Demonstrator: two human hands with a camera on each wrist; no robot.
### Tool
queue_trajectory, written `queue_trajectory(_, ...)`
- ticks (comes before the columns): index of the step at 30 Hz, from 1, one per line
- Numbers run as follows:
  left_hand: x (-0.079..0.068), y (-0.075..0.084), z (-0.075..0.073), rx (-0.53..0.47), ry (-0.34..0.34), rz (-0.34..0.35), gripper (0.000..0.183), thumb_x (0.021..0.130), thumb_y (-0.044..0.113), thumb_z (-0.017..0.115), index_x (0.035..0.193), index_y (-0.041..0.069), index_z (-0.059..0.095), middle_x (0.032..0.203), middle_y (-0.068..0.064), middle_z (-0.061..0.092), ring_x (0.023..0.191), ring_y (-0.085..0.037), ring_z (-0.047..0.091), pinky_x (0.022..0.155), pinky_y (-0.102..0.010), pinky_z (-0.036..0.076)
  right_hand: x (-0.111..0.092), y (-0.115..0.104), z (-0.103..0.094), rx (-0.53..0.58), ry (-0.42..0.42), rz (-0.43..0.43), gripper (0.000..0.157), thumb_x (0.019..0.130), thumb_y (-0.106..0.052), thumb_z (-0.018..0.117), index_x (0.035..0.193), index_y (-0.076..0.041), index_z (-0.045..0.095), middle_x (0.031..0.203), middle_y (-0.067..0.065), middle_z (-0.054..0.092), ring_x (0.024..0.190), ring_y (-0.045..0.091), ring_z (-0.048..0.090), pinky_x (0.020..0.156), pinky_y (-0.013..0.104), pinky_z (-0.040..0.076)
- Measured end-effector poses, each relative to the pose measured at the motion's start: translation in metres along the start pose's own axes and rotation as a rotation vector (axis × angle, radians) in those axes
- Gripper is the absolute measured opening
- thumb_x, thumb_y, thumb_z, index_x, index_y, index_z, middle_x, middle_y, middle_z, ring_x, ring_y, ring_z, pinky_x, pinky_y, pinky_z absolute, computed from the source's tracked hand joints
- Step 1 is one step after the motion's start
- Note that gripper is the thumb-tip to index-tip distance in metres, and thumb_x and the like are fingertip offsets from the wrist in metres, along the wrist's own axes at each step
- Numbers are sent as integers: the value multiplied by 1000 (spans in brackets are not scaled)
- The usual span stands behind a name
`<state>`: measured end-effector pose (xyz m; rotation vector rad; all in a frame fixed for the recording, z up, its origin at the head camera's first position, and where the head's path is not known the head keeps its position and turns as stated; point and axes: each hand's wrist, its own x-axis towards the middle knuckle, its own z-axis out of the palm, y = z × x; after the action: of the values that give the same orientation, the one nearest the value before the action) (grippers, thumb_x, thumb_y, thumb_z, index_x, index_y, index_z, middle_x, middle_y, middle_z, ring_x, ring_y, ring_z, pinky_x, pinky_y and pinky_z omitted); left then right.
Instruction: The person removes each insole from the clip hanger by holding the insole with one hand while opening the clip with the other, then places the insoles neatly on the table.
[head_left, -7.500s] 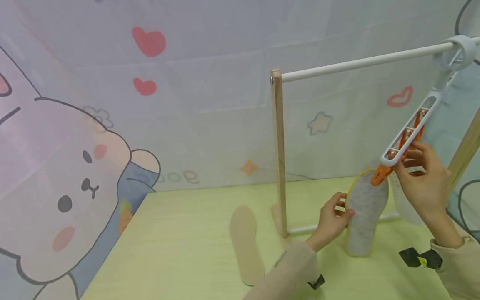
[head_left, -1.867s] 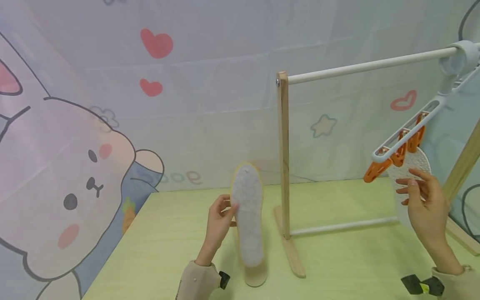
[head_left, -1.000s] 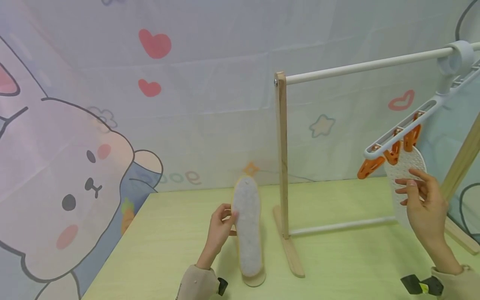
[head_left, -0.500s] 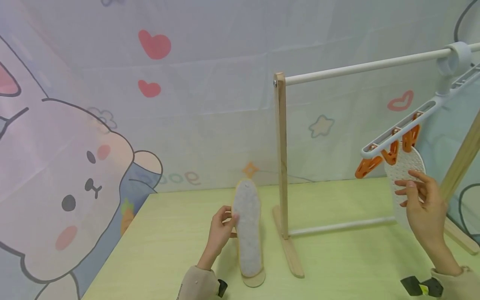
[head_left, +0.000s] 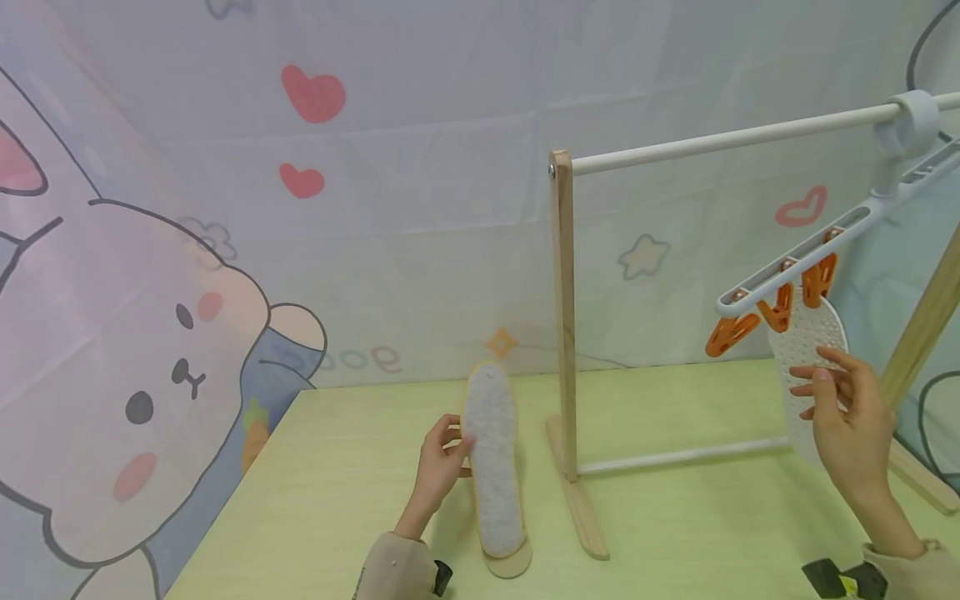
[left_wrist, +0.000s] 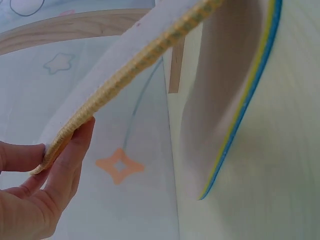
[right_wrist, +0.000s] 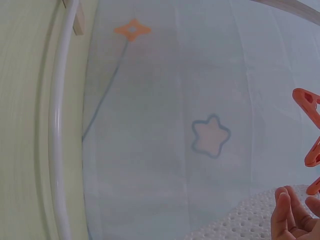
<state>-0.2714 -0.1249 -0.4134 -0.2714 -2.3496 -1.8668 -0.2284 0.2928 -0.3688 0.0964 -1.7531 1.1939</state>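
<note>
My left hand [head_left: 441, 462] pinches the edge of a grey felt insole [head_left: 493, 467] with a yellow stitched rim, fingers behind and thumb in front. It leans low over a beige insole [head_left: 510, 561] on the table, whose heel end shows below it. In the left wrist view the lower insole [left_wrist: 222, 100] has a blue and yellow edge. My right hand [head_left: 853, 417] hovers, fingers loosely bent, in front of a white dimpled insole [head_left: 813, 329] hanging under orange clips [head_left: 733, 335]. The right wrist view shows these fingers [right_wrist: 285, 210] beside the white insole, holding nothing.
A white clip hanger [head_left: 795, 262] hangs from the rack's top bar [head_left: 712, 137]. The rack's wooden post [head_left: 564, 317] and foot [head_left: 585, 521] stand just right of the grey insole. A lower white bar [head_left: 682, 457] crosses behind. A printed cloth [head_left: 420, 275] backs the table.
Earlier both hands were at the clip with the grey insole. My left hand has since carried it left and lowered it over the beige insole. The right hand barely moved lately.
</note>
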Motion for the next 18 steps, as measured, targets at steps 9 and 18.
queue_trajectory(9, 1, 4, -1, 18, -34, -23, 27, 87, -5, 46, 114, -3, 45, 101, -28, 55, 76, -24, 62, 59, -45, 54, -2, 1, 0, 8, -2, 2, 28, 89, 0, 45, 117, 2, 51, 84, -31, 58, 63, -14, 54, 47, 4, 40)
queue_trajectory(18, -6, 17, -1, 57, -47, -5, 30, 85, -10, 46, 114, -7, 44, 103, -33, 53, 80, -34, 62, 62, -47, 53, -3, 3, 0, 4, -5, 21, 27, 90, -1, 45, 117, 1, 51, 83, -31, 58, 63, -14, 54, 47, 4, 40)
